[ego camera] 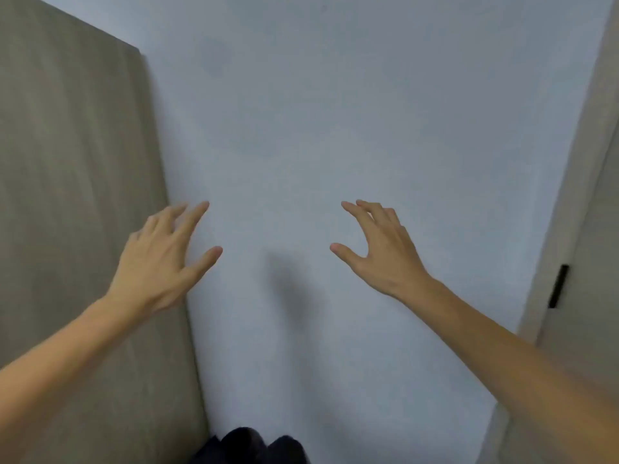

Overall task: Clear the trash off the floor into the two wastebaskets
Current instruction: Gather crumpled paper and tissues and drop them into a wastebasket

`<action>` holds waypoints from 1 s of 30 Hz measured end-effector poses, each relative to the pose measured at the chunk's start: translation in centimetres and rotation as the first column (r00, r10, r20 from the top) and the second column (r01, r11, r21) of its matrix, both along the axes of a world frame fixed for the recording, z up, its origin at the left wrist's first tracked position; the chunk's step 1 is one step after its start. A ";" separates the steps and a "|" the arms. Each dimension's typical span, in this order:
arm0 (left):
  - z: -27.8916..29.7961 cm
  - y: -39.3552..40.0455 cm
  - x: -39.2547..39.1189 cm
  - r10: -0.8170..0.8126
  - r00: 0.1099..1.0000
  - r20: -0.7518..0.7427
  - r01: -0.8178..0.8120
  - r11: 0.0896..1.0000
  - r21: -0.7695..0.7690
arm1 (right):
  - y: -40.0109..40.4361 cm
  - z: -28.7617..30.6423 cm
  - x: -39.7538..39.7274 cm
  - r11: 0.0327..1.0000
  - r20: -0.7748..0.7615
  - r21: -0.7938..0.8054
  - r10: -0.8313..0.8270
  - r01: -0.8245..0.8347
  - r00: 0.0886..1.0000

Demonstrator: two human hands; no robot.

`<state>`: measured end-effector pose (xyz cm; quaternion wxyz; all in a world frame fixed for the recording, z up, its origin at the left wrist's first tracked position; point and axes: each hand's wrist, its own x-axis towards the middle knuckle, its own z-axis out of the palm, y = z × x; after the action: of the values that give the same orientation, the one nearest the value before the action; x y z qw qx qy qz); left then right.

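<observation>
My left hand point(160, 259) is stretched forward at the left with its fingers spread and holds nothing. My right hand point(378, 249) reaches forward at the right, fingers loosely spread, and is also empty. Both hang in front of a plain pale grey-white wall point(335, 112). No trash and no wastebasket shows in the head view.
A tall grey-brown wood-grain panel point(73, 169) fills the left side, its edge beside my left hand. At the right stands a beige door frame point(576, 202) with a black latch plate point(558, 286). Something dark point(254, 447) shows at the bottom edge.
</observation>
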<state>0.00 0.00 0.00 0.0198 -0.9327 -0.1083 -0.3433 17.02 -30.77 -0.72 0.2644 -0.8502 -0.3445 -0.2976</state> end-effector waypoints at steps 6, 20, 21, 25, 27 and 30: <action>-1.4 0.8 -8.2 0.254 0.967 0.024 -0.254 0.967 0.016 | 7.1 -1.1 -1.5 0.951 -0.021 -0.008 0.310 -0.310 0.950; -5.7 -4.5 -40.3 0.789 0.614 0.005 -0.785 0.611 -0.101 | 24.4 -4.8 -26.4 0.461 -0.061 -0.061 0.884 -0.885 0.464; -6.0 -5.1 -42.7 0.813 0.582 0.002 -0.809 0.579 -0.103 | 25.2 -5.0 -28.8 0.414 -0.085 -0.051 0.905 -0.909 0.417; -6.7 -6.9 -51.9 0.884 0.467 0.003 -0.878 0.464 -0.115 | 27.5 -5.9 -38.3 0.296 -0.088 -0.060 0.950 -0.953 0.301; -7.1 -7.4 -56.2 0.907 0.421 0.004 -0.900 0.418 -0.124 | 28.2 -6.3 -43.0 0.255 -0.090 -0.064 0.961 -0.965 0.260; -7.8 -7.8 -62.5 0.923 0.385 0.004 -0.915 0.382 -0.131 | 29.0 -6.9 -49.8 0.216 -0.095 -0.063 0.971 -0.974 0.221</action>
<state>-62.48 -7.75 -7.77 0.1521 -0.7026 -0.6252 -0.3038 -32.73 -1.73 -7.66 0.3514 -0.4674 -0.8105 -0.0333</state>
